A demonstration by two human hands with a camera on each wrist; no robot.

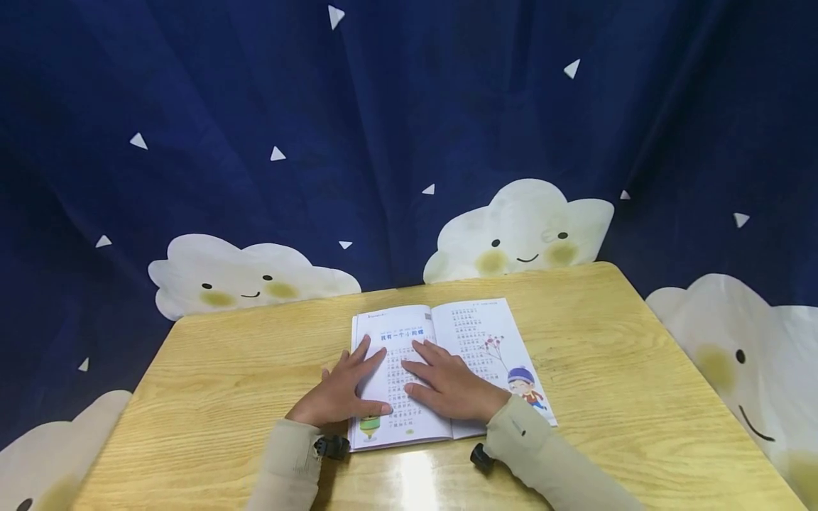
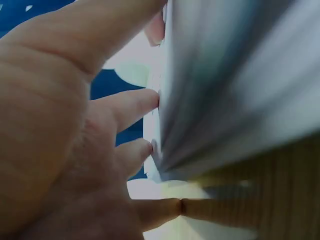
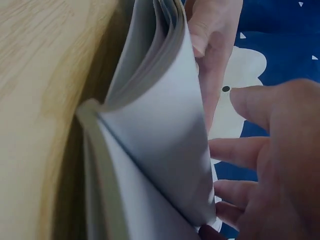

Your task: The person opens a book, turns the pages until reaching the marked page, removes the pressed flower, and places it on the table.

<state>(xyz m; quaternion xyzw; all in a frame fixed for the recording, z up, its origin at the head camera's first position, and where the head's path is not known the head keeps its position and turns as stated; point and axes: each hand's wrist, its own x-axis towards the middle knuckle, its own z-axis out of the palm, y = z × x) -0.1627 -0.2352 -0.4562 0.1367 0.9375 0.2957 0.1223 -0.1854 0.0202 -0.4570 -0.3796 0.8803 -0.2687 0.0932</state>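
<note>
An open book (image 1: 469, 323) with printed Chinese text and small coloured drawings lies in front of me. My left hand (image 1: 339, 392) rests at its left edge, thumb and some fingertips on the left page. The left wrist view shows this hand (image 2: 70, 130) with spread fingers against the book (image 2: 235, 85), one outer fingertip on the tabletop. Across the left page, near the fold, my right hand (image 1: 456, 390) lies with fingers extended. In the right wrist view, fingertips of the right hand (image 3: 280, 165) touch the page (image 3: 160, 125), which curves up towards the fold.
The book lies on a light wooden table (image 1: 243, 376). Behind it hangs a dark blue curtain (image 1: 383, 106) printed with white triangles and smiling clouds (image 1: 524, 213). Black wrist devices (image 1: 332, 447) sit by both sleeves, close to the book's near edge.
</note>
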